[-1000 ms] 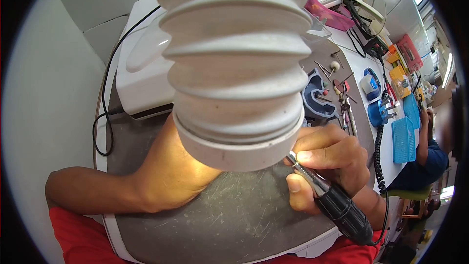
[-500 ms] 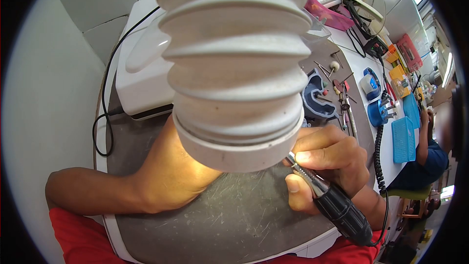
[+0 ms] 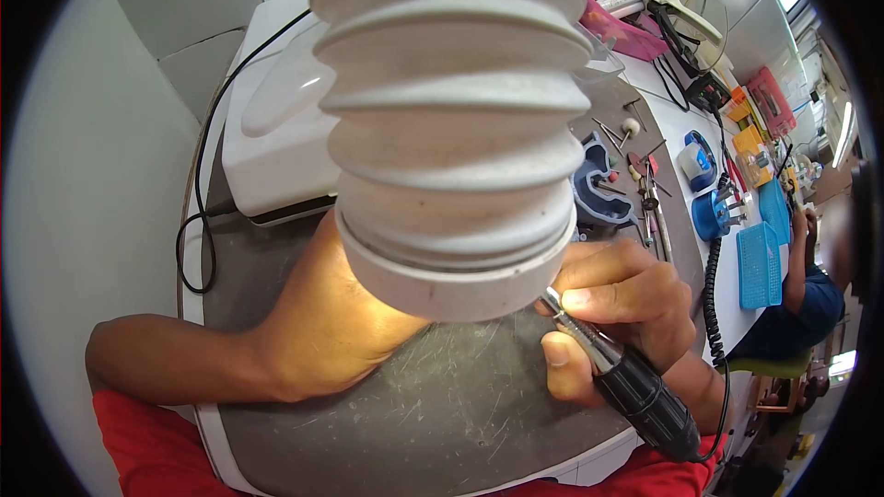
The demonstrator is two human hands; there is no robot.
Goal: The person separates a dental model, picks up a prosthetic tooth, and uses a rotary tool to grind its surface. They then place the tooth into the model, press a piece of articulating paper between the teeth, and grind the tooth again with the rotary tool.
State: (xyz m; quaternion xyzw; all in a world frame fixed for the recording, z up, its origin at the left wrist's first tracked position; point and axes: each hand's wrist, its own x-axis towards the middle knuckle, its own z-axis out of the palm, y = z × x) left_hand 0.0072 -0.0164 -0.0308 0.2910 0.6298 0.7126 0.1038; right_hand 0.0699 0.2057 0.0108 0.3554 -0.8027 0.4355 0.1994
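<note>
My right hand (image 3: 635, 299) is closed around a black and silver rotary handpiece (image 3: 649, 405), thumb and fingers gripping its metal front part. The handpiece points up and left, and its tip is out of sight behind the rim of a wide white corrugated suction hose (image 3: 451, 138). My left hand (image 3: 345, 327) reaches in from the left under bright light. Its fingers are hidden behind the hose mouth, so whatever they may hold does not show. Both hands are above a scratched grey-brown work surface (image 3: 460, 405).
A white machine (image 3: 276, 156) stands at the back left with a black cable (image 3: 198, 212) beside it. On the right are a dark blue horseshoe-shaped tray (image 3: 599, 189), several small burs, a coiled cord (image 3: 713, 304) and a blue basket (image 3: 760, 262). Another person (image 3: 806, 308) sits at the far right.
In the picture the hose has shifted slightly to the right. My right hand keeps its grip on the handpiece, and both hands have hardly moved.
</note>
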